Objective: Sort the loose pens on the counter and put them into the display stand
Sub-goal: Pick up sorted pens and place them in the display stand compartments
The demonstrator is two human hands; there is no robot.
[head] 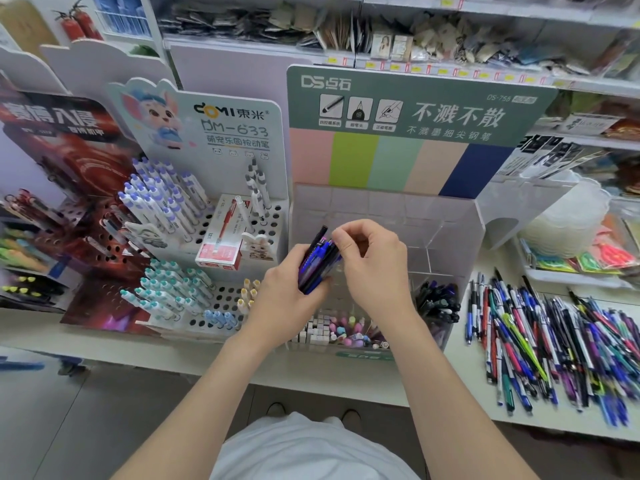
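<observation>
SURROUNDINGS
- Counter (194, 351): white, runs L to R.
- White stand w/ cartoon-mouse header (235, 133), left of centre, peg-hole tiers. Holds purple-capped pens (162, 195) up top, teal-capped pens (169, 289) lower down, plus a red pen box (221, 237) lying on the upper tier.
- Dark red stand (69, 150), far L, pens clipped in; blurred.
- Stack of clear plastic tubs (568, 220), R, behind the pile.
- Back shelves (346, 29): packets, yellow price tags.
- 2 fire extinguishers (79, 22), top L.
- Both forearms cross the counter edge and cover part of the front row of the centre stand.

CONTAINERS
- Display stand (446, 233): clear acrylic w/ dividers, green header, pastel stripe panel; centre. Front row, L to R: small white items (315, 329), type unclear; pastel-tipped pens (349, 329); dark pens (438, 299) in the R compartment, tilted.

TASK ITEMS / HANDS
- Loose pens (540, 344): mixed-colour heap flat on the counter, R of the display stand, well apart from both hands.
- Bundle of pens (317, 261): blue and black, upright-ish, held above the display stand's front.
- Left hand (287, 296): fingers curled round the bundle's lower part.
- Right hand (374, 261): thumb + forefinger pinch the top end of one pen in the bundle; other fingers curled.
</observation>
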